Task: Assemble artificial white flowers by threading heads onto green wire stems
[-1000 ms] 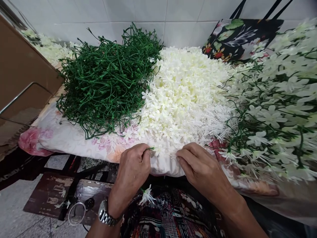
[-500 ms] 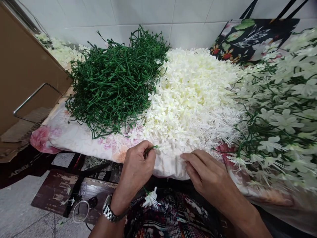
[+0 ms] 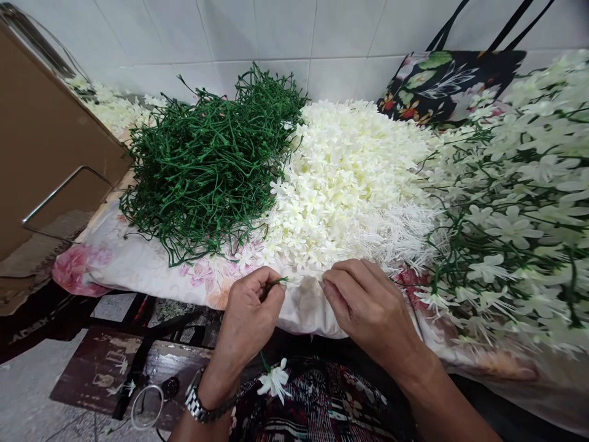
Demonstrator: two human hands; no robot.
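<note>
My left hand, a metal watch on its wrist, is closed on a thin green stem whose tip pokes out between thumb and forefinger; a white flower hangs from its lower end under the hand. My right hand rests on the cloth's front edge with fingers curled together at the foot of the loose white flower pile. What the right fingers pinch is hidden. A heap of bare green stems lies to the left of the flowers.
Finished stems with white flowers fill the right side. A floral cloth covers the work surface. A dark floral bag leans on the tiled wall. Brown cardboard with a metal handle stands left. A dark board lies on the floor.
Both hands stay at the cloth's front edge; the right hand has shifted slightly left toward the left hand's stem tip. The camera view has wobbled a little.
</note>
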